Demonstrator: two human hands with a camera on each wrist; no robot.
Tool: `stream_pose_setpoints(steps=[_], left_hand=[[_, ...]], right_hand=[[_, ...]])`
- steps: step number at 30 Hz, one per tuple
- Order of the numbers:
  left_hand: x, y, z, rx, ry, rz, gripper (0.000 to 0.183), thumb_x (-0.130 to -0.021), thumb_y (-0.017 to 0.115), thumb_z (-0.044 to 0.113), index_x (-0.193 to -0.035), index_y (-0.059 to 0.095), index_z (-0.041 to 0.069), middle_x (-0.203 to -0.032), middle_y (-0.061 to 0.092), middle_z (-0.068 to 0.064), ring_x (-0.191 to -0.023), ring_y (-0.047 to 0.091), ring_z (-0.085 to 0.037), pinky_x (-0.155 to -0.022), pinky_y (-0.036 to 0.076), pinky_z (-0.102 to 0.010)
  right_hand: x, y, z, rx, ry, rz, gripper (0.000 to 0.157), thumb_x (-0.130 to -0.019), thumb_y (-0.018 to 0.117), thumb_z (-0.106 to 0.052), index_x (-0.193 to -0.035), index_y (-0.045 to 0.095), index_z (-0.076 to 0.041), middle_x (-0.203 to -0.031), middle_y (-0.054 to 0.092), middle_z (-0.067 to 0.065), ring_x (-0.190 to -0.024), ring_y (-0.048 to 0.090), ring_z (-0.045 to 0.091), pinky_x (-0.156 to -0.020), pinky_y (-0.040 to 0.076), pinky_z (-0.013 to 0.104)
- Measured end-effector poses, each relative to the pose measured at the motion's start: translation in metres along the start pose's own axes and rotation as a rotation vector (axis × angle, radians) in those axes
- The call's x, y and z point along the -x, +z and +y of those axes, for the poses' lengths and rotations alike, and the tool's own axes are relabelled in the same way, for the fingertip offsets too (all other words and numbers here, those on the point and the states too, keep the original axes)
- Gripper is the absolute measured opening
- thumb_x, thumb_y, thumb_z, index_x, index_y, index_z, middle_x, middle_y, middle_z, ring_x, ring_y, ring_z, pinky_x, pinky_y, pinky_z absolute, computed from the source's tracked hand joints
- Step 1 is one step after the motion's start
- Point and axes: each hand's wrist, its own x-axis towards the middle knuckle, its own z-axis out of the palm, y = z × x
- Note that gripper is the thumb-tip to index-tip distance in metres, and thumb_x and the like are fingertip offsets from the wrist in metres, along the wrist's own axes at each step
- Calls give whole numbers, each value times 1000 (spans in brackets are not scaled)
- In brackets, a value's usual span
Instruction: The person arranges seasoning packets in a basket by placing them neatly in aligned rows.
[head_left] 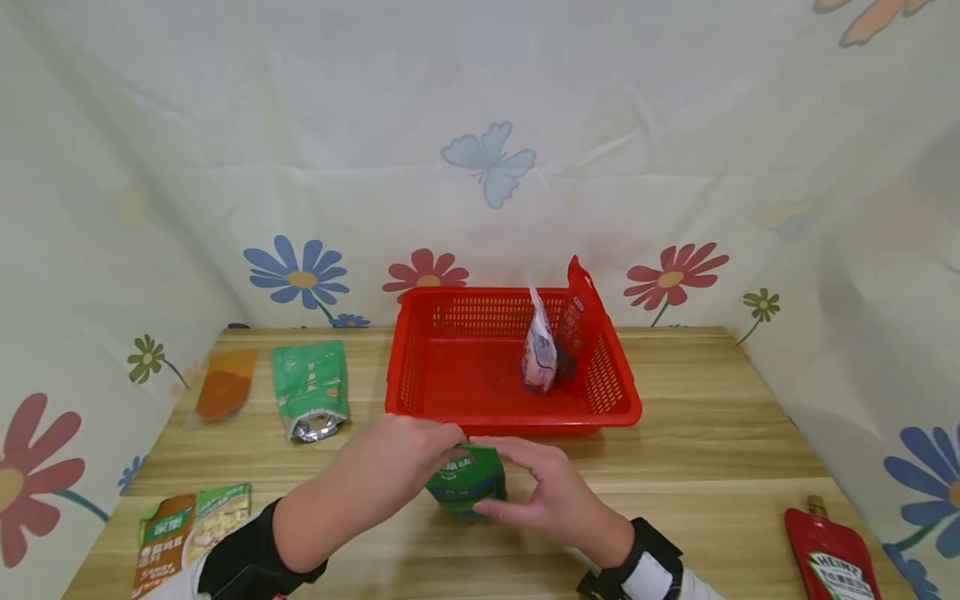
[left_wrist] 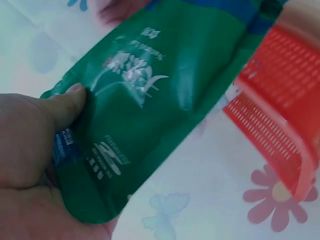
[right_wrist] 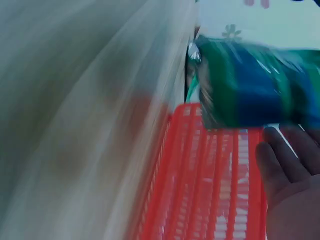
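Observation:
My left hand grips a green pouch in front of the basket, its thumb pressed on one face near the end. White print and a blue band show on the pouch in the left wrist view. My right hand is around the pouch's other side, thumb by its lower part and fingers near its top. In the right wrist view the fingers of that hand are extended just below the blue-and-green end of the pouch.
A red basket holds a red pouch and a pinkish-white bag. On the table's left lie an orange-brown packet, another green pouch and a brown-green packet. A Heinz ketchup pouch lies front right.

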Motion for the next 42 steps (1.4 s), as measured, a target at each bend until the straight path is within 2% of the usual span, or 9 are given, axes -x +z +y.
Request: stream_pose_setpoints(steps=[6, 14, 17, 25, 28, 31, 36, 39, 42], left_hand=[[-4, -13, 3, 41, 45, 77, 18, -89, 80, 24, -105, 75, 16, -92, 79, 5, -82, 77, -9, -77, 61, -24], [-10, -23, 5, 31, 104, 102, 18, -90, 79, 22, -106, 75, 15, -92, 79, 5, -81, 76, -8, -76, 60, -21], [-11, -24, 4, 12, 112, 104, 21, -89, 81, 22, -108, 74, 14, -94, 79, 4, -83, 77, -9, -76, 61, -22], [-11, -21, -6, -31, 110, 124, 23, -89, 80, 24, -108, 73, 15, -93, 79, 4, -82, 76, -10, -76, 61, -23], [-11, -17, -10, -62, 108, 198, 27, -87, 82, 26, -109, 72, 14, -94, 79, 4, -83, 76, -10, -76, 62, -26], [-9, -12, -12, -106, 104, 330, 36, -85, 84, 25, -116, 70, 12, -102, 79, 0, -88, 77, -14, -81, 63, -31], [-5, -2, -12, -170, 57, 542, 45, -84, 85, 16, -124, 68, 5, -127, 72, -11, -113, 72, -25, -95, 59, -41], [-3, 6, -8, -223, 6, 606, 45, -84, 84, 10, -124, 66, 4, -138, 64, -16, -126, 64, -31, -100, 56, -45], [0, 15, -1, -302, -32, 639, 44, -81, 85, 9, -120, 64, 3, -135, 64, -19, -124, 62, -34, -100, 57, -47]], right_hand=[[-6, 16, -5, -184, 73, -2, 47, -89, 81, -17, -133, 63, -22, -126, 73, 0, -110, 73, 14, -97, 58, 31], [-3, 28, -8, -341, 198, 44, 47, -90, 79, -16, -134, 62, -21, -127, 73, 3, -113, 72, 18, -101, 55, 29], [-2, 31, -9, -350, 248, 61, 48, -90, 80, -19, -134, 61, -24, -126, 73, 0, -112, 72, 18, -100, 55, 28], [-5, 41, -10, -254, 234, 95, 46, -91, 79, -23, -133, 61, -27, -122, 74, -4, -106, 74, 15, -97, 57, 29], [-7, 41, -9, -225, 268, 116, 42, -91, 79, -25, -130, 64, -26, -120, 75, -5, -103, 75, 13, -95, 58, 28], [-9, 41, -10, -217, 327, 130, 41, -91, 80, -30, -128, 65, -25, -119, 76, -6, -104, 75, 11, -95, 58, 27], [-15, 38, -13, -219, 438, 174, 45, -89, 80, -39, -129, 64, -27, -121, 75, -8, -106, 74, 10, -97, 57, 30], [-19, 37, -14, -233, 462, 204, 46, -88, 80, -40, -129, 65, -25, -120, 76, -5, -106, 74, 13, -98, 58, 33], [-24, 36, -15, -244, 471, 220, 46, -89, 80, -40, -129, 64, -25, -120, 76, -3, -106, 74, 13, -96, 58, 32]])
